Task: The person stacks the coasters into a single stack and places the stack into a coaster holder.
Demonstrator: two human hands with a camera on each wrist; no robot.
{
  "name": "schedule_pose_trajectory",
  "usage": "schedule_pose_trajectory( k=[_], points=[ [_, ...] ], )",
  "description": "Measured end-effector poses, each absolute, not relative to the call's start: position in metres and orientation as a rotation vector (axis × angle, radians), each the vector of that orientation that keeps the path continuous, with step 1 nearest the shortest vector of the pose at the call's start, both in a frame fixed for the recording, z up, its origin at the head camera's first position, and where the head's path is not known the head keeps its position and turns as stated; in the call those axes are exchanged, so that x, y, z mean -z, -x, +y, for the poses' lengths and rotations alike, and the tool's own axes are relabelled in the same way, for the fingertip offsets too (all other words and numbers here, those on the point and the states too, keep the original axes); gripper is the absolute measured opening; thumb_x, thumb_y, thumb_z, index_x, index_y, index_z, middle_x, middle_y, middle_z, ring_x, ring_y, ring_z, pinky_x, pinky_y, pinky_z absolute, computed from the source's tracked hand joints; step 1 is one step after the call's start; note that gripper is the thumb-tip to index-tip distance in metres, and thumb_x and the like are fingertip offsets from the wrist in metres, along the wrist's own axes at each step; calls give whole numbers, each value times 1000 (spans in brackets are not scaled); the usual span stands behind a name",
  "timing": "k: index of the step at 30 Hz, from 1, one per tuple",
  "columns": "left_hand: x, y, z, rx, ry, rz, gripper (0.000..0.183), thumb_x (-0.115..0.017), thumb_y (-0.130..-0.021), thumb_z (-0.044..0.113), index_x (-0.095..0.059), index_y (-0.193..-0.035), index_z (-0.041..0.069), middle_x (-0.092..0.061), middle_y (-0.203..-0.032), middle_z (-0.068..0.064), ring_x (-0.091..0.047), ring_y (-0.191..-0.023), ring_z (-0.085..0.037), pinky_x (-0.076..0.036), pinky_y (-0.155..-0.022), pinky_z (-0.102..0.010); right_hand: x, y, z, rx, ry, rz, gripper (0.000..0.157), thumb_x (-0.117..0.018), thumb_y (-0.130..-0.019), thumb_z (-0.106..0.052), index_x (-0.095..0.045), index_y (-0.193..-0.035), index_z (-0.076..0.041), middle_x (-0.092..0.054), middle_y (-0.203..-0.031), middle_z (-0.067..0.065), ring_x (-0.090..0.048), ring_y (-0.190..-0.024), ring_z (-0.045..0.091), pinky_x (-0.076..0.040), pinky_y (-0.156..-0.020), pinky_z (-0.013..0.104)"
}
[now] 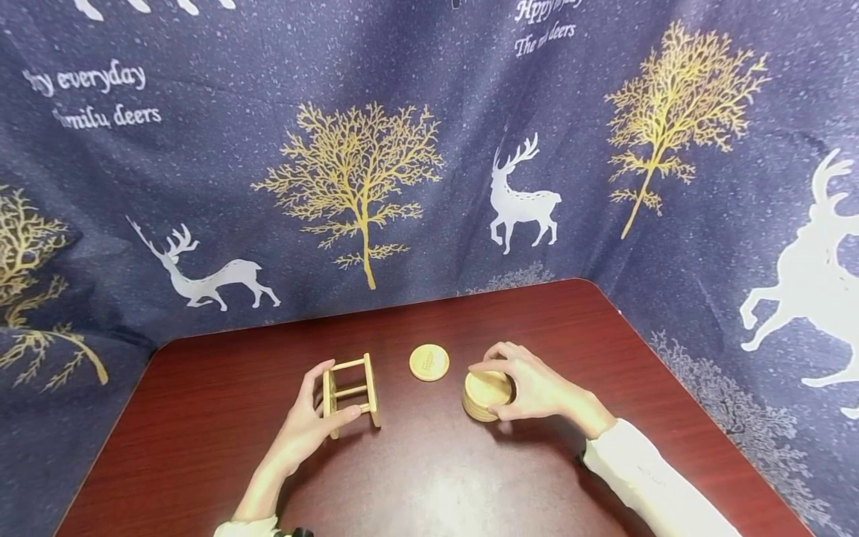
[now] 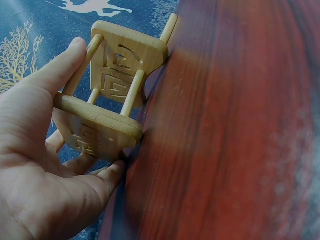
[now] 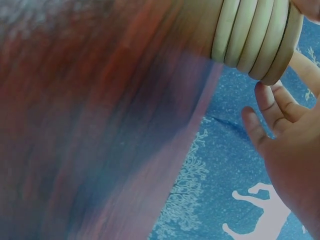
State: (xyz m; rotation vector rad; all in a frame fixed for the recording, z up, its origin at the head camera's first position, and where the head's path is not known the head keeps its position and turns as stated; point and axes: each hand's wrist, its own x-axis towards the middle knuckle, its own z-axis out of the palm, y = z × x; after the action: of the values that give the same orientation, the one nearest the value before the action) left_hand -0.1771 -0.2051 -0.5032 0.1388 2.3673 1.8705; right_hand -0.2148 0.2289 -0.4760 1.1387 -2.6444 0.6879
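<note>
My left hand grips a small wooden coaster holder at the left of the table, thumb over one of its rods. The left wrist view shows two panels with cut-out patterns joined by round rods. My right hand curves its thumb and fingers round the upper part of a stack of several round wooden coasters. Seen from the right wrist, the stack's edges lie one against another, with the fingertips at the top coaster. One separate coaster with an engraved mark lies flat between both hands.
The reddish-brown table has a back edge close to a dark blue cloth printed with white deer and golden trees. This cloth also hangs along the right side.
</note>
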Motion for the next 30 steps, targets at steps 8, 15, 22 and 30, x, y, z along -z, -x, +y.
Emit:
schedule_pose_trajectory(
  k=[8,15,22,30],
  points=[
    [503,177,-204,-1874,-147,2363,100,-90,-94,17,-25,-171,20,-22,-180,-21,-26,-166,-47,-26,-133,-54,477,215,230,-693,-1135,-2649,71,-97,-70,-32,-79,-138,-20,-65,-123,-2,-61,-114,17,-54,-100,45],
    [503,176,-204,-1878,-132,2364,101,-90,-94,17,-26,-171,21,-24,-179,-23,-29,-164,-48,-28,-132,-55,477,215,231,-694,-1148,-2649,71,-97,-71,-33,-79,-138,-20,-66,-123,-2,-61,-115,16,-55,-100,44],
    [505,177,-205,-1876,-135,2361,101,-90,-94,17,-25,-172,21,-24,-179,-22,-28,-164,-49,-27,-132,-56,476,216,231,-686,-1178,-2612,71,-97,-71,-32,-79,-138,-17,-66,-122,1,-61,-114,18,-55,-98,46],
    [505,177,-206,-1862,-135,2361,102,-90,-95,19,-24,-172,22,-22,-179,-23,-27,-165,-50,-27,-132,-58,478,215,232,-679,-1168,-2635,73,-98,-72,-33,-78,-140,-17,-65,-125,1,-61,-117,18,-56,-101,46]
  ],
)
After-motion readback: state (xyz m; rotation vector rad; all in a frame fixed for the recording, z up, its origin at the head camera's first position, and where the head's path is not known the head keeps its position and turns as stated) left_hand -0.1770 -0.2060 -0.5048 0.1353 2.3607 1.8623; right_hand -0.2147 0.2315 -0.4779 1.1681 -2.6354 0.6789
